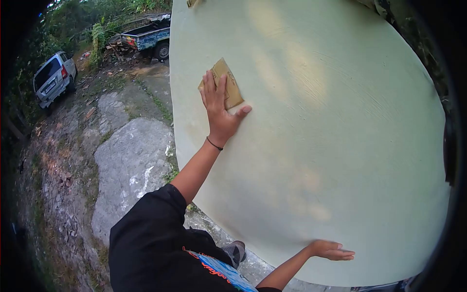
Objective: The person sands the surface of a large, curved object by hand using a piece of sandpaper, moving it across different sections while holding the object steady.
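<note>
Toward the left edge of the pale green panel (316, 151), above its middle, your paper (234, 93) lies against the surface under your left hand (219, 108). It is tan-brown and straight-edged, with small dark lettering on the side facing you, too small to read; your fingers cover a good part of it. One sharp corner points away from you, to the top of the view. From there its long axis runs down toward your thumb, leaning rightward at the near end. Your left hand presses flat over it, thumb spread wide, just below the lower right corner. Your right hand (332, 250), by the panel's near edge, has its fingers stretched out rightward; whether it touches the panel, I cannot tell.
</note>
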`<state>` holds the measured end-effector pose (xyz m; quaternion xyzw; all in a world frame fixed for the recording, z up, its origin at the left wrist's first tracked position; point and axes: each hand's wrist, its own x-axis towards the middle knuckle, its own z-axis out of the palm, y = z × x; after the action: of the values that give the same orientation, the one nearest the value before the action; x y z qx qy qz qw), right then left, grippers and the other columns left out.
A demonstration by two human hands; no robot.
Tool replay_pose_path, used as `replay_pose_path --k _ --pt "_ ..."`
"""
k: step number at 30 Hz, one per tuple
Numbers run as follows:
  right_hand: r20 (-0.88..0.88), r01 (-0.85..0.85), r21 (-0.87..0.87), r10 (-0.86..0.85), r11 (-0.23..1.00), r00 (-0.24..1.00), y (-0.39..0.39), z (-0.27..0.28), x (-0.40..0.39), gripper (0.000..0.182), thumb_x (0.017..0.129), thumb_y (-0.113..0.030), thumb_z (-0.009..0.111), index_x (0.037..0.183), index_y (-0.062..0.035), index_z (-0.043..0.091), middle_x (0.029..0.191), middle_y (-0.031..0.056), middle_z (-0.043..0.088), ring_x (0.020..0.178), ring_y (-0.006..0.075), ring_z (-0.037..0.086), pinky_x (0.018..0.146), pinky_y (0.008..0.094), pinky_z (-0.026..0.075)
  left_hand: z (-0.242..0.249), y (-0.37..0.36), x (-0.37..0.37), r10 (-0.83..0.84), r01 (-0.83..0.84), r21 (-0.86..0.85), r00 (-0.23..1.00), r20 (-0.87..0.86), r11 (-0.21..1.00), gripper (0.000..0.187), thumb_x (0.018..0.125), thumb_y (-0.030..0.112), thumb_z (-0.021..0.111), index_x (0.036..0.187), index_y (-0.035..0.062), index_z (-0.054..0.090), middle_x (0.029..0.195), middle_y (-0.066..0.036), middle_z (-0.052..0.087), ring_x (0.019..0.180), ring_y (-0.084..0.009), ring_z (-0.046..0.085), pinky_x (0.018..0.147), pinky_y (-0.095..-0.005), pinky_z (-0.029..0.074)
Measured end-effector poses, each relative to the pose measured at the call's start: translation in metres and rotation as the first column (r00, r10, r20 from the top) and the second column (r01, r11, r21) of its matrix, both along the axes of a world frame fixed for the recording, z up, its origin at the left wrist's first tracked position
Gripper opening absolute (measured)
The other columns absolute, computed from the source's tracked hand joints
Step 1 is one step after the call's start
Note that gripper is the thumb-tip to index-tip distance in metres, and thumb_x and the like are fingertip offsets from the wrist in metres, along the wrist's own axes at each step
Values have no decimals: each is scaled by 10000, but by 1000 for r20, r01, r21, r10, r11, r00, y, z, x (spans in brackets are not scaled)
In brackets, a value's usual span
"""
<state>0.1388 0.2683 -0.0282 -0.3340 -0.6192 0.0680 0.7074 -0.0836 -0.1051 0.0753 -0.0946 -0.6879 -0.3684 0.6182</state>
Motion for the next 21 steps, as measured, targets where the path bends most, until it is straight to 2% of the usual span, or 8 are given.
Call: replay_pose_path --k 7,10,12,14,15,17,19,21 --pt "44 45 28 -47 999 998 4 -7 0 569 1015 -341 218 1455 20 206 1523 245 104 1431 343 106 1128 443 195 24 -35 -40 -184 173 249 983 23 953 671 968 413 452 1443 -18 256 1501 -236 242 1420 -375 143 1134 -470 86" --pt "19 16 15 -16 1000 1000 2 -4 0 564 1018 -329 214 1453 30 198 1527 236 93 1429 341 114 1132 441 195 47 -54 -51 -460 338 635 887 30 694 594 997 318 405 1433 -52 247 1509 -236 222 1425 -360 127 1144 -434 70" --pt "28 17 -5 -17 1000 999 -2 -3 0 571 1018 -326 210 1447 50 186 1527 235 83 1428 342 113 1137 443 193 50 -20 -32 -221 212 406 975 -26 889 599 994 317 406 1436 -52 240 1512 -233 216 1426 -358 120 1148 -418 71" --pt "11 3 -2 -3 1000 1000 -1 -4 -2 574 1018 -325 210 1444 58 181 1527 236 80 1428 341 114 1137 443 192 26 20 9 -251 253 51 967 -47 966 549 993 298 379 1419 -41 309 1519 -207 224 1434 -349 100 1148 -432 49" --pt "4 -21 12 21 1000 1000 0 -4 0 577 1018 -324 211 1442 67 177 1527 236 78 1428 340 115 1138 444 191 18 32 27 -244 243 -170 970 11 955 534 992 290 372 1411 -39 333 1522 -197 224 1438 -342 93 1147 -437 41" --pt "-8 -11 30 11 999 1000 -1 0 1 580 1011 -317 223 1437 75 182 1522 249 81 1428 347 107 1142 452 178 21 10 13 -259 255 -243 966 14 936 506 990 273 374 1389 -38 377 1528 -183 222 1443 -321 93 1145 -441 34" --pt "-58 -19 71 23 997 998 -3 1 -2 542 1005 -277 295 1416 75 258 1486 299 169 1409 389 164 1126 460 205 48 -29 -27 -404 405 105 914 -35 908 524 1000 301 364 1378 -62 364 1501 -205 272 1427 -309 169 1140 -406 89" --pt "-50 -10 67 13 998 999 -6 5 -2 537 1004 -266 291 1415 78 258 1485 302 168 1409 388 163 1127 460 202 67 -66 -61 -619 558 440 785 -5 704 543 1008 315 358 1383 -77 332 1484 -220 295 1417 -305 192 1137 -381 121"
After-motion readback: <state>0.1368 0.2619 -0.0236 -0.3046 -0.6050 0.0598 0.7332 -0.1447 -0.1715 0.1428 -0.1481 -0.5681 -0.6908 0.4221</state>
